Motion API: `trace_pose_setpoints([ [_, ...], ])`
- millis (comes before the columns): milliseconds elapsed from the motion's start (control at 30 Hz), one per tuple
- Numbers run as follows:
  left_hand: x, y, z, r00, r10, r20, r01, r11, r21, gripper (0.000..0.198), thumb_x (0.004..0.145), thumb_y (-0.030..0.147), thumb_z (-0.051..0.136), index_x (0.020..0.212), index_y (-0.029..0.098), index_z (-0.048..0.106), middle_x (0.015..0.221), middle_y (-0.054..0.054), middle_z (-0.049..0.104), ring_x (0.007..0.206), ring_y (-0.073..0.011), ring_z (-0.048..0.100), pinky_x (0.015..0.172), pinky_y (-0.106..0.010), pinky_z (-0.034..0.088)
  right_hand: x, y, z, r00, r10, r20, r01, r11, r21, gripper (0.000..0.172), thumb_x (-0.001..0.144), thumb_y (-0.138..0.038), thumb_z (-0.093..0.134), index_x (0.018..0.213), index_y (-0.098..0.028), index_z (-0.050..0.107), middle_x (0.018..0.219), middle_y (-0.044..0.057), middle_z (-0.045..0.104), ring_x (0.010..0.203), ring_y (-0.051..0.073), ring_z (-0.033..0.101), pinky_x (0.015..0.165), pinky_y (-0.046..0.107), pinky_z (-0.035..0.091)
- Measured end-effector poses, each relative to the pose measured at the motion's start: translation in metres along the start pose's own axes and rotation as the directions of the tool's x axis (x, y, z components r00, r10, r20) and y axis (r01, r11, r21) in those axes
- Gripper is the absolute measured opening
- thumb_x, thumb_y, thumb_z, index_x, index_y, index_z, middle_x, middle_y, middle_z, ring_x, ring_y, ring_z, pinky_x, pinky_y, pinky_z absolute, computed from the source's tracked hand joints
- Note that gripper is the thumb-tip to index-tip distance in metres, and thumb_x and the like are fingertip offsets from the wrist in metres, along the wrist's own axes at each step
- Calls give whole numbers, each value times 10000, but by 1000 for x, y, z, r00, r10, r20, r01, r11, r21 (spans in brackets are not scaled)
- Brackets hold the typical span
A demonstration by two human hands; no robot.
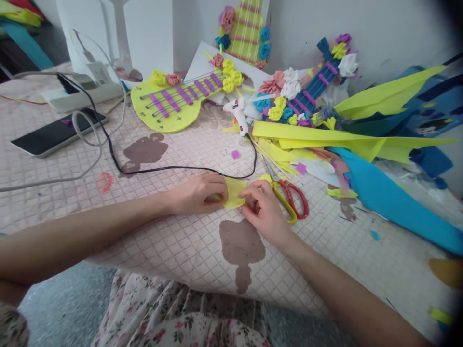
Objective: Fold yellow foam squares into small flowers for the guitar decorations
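Note:
A small piece of yellow crepe paper (234,192) lies between my two hands near the front of the table. My left hand (202,192) grips its left edge, fingers curled over it. From the other side, my right hand (264,205) pinches the right edge between thumb and forefinger. Just beyond my right hand rest scissors (293,198) with red and yellow handles. A white glue gun (238,117) stands farther back, its black cord (173,167) curving past just above my hands.
A yellow paper guitar (170,108) and a blue one (311,94) with paper flowers lie at the back. Yellow crepe strips (325,136) and a blue strip (390,202) spread rightward. At left are a phone (58,132) and a power strip (83,96) on the quilted cloth (173,241).

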State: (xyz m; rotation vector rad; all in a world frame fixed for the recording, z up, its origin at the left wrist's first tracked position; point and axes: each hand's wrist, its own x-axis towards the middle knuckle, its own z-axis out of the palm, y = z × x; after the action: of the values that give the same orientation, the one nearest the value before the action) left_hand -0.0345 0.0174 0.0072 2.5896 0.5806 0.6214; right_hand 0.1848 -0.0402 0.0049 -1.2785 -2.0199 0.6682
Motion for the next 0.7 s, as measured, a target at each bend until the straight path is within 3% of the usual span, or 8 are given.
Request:
trace_pose_setpoints([
  [200,-4,0,-6,1000,22,20,-21,999,-34,247,773,123,600,1016,156,575,1011,-91,606,965,-200,558,871,-330,454,1,-1,0,996,-53,75,54,998,-17,230,752,-10,537,856,-214,555,959,28,460,648,100,476,592,260,444],
  [333,-2,-2,-9,1000,21,21,-19,997,-78,133,778,93,569,897,143,600,967,-89,589,906,-174,562,829,-298,465,1,1,0,997,-42,71,43,999,-8,293,723,13,543,917,-207,542,989,30,477,614,85,464,587,258,434],
  [500,0,-3,-13,1000,-10,26,15,984,-178,71,818,105,536,785,132,592,908,-82,589,781,-128,554,698,-237,463,2,2,-3,992,-91,90,90,996,5,150,801,-60,547,830,-207,555,905,35,534,743,143,522,618,270,432],
  [700,2,-3,-13,995,47,84,-31,983,-180,87,844,164,563,793,156,632,843,-59,624,808,-148,566,780,-281,453,4,3,-5,976,-146,162,140,989,47,86,864,-136,542,845,-209,583,868,30,565,813,154,554,692,287,439],
])
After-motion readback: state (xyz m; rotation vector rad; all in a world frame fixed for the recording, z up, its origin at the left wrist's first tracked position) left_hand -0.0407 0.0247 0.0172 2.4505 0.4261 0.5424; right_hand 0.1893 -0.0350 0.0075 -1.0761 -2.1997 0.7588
